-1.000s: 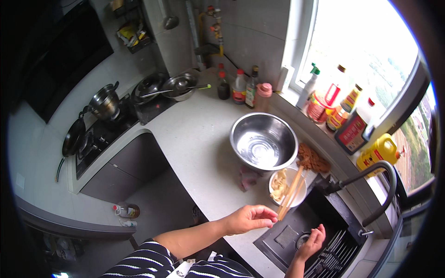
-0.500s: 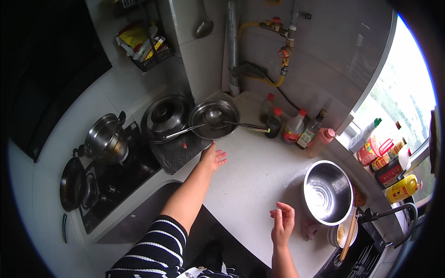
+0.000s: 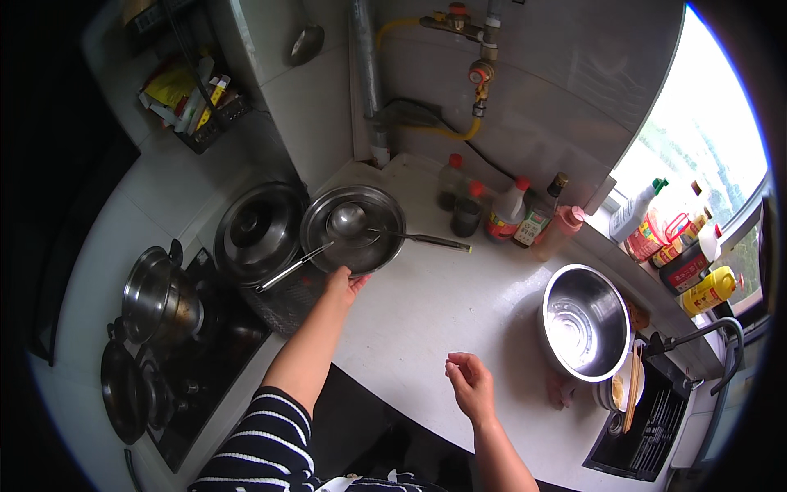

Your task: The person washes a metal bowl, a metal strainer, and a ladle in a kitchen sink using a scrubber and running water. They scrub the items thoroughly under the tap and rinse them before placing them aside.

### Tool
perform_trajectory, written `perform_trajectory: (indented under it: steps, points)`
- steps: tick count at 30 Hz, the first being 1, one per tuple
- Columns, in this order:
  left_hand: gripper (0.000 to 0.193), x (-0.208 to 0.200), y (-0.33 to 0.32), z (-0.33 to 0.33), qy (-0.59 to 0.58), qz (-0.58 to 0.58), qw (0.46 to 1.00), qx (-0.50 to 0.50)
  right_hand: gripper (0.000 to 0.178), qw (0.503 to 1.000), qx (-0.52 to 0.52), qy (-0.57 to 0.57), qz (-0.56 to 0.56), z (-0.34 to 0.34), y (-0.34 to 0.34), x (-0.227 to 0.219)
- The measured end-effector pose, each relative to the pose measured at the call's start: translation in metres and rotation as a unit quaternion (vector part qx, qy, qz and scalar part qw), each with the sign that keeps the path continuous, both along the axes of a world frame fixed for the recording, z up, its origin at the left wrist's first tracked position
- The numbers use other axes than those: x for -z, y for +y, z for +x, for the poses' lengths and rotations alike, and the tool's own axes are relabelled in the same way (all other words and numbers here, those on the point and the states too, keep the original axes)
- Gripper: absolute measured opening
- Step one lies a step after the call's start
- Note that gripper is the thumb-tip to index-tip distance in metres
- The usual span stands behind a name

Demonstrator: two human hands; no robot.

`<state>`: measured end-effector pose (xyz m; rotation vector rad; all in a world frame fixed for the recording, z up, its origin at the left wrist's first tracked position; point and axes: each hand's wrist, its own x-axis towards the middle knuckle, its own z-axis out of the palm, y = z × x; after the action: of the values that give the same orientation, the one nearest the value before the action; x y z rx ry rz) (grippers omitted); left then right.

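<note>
Pale countertop [image 3: 410,307], left hand [image 3: 343,283] gripping shallow steel bowl [image 3: 365,252], right hand [image 3: 473,388] loosely curled

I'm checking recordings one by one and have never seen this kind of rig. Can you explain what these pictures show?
There is no machine: a person works bare-handed. Every picture comes from one wide camera on the person's head, looking down, so straight edges bend. The left hand is at the near rim of a metal bowl with utensils in it; whether it grips is hard to tell. The right hand holds nothing, above the pale counter. Also there: bottles, a shiny basin and a white bowl with chopsticks. The stove is at left.
</note>
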<state>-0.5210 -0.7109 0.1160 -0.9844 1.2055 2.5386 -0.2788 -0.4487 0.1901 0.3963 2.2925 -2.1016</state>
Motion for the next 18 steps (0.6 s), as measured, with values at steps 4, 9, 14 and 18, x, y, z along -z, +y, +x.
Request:
perform_trajectory:
  steps: [4,9,14,18]
  points:
    - [0.028,-0.047,0.013,0.085,0.033,-0.069,0.995,0.068,0.021,0.999,0.004,0.014,-0.030,0.021,0.023,-0.007]
    - [0.024,-0.112,0.058,0.210,0.037,-0.101,0.980,0.168,0.043,0.999,-0.004,-0.028,-0.015,0.090,0.080,-0.021]
    - [0.027,-0.173,0.132,0.331,0.013,-0.115,0.951,0.285,0.081,1.000,-0.012,-0.003,-0.022,0.203,0.152,-0.043]
    - [0.028,-0.205,0.221,0.412,-0.002,-0.086,0.920,0.381,0.079,0.999,0.015,0.050,-0.011,0.311,0.233,-0.052]
